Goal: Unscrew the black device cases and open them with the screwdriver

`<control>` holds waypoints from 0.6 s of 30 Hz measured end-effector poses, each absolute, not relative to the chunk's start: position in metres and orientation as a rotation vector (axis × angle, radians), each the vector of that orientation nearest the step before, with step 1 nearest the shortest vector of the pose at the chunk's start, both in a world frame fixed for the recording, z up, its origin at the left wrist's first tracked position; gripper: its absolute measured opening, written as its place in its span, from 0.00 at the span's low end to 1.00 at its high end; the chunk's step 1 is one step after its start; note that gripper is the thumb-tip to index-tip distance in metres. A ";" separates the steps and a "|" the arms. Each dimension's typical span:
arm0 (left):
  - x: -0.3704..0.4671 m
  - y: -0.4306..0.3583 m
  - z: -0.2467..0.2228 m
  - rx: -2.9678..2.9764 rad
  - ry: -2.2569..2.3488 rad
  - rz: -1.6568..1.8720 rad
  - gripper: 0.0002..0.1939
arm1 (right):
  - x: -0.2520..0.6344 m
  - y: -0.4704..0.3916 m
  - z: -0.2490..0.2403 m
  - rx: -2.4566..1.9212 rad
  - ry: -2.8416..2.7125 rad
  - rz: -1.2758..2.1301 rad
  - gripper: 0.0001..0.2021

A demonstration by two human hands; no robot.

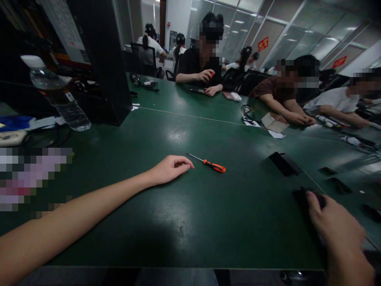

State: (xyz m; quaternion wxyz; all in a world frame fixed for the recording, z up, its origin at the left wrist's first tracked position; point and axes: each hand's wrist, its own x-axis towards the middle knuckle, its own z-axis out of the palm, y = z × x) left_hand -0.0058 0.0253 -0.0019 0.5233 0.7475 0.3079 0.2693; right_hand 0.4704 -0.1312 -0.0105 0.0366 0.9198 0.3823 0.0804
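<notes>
On the green table [223, 222], your left hand [168, 170] rests with its fingers loosely curled and nothing in its grasp, just beside the shaft tip of the orange-and-black screwdriver [214, 165]. Over at the right, your right hand [339, 224] is clasped around a black object [302, 198]; blur and your hand obscure its shape. Your left forearm [89, 214] runs out of view.
</notes>
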 end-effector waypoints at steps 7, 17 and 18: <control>-0.006 0.025 -0.002 1.764 0.722 0.614 0.12 | 0.423 -0.153 -0.019 2.760 1.575 0.234 0.43; -0.007 0.025 -0.003 1.782 0.576 0.691 0.17 | 0.253 -0.115 -0.008 2.206 2.920 -0.277 0.26; -0.008 0.025 -0.002 1.797 0.545 0.683 0.19 | 0.244 -0.107 0.001 2.115 2.980 -0.359 0.25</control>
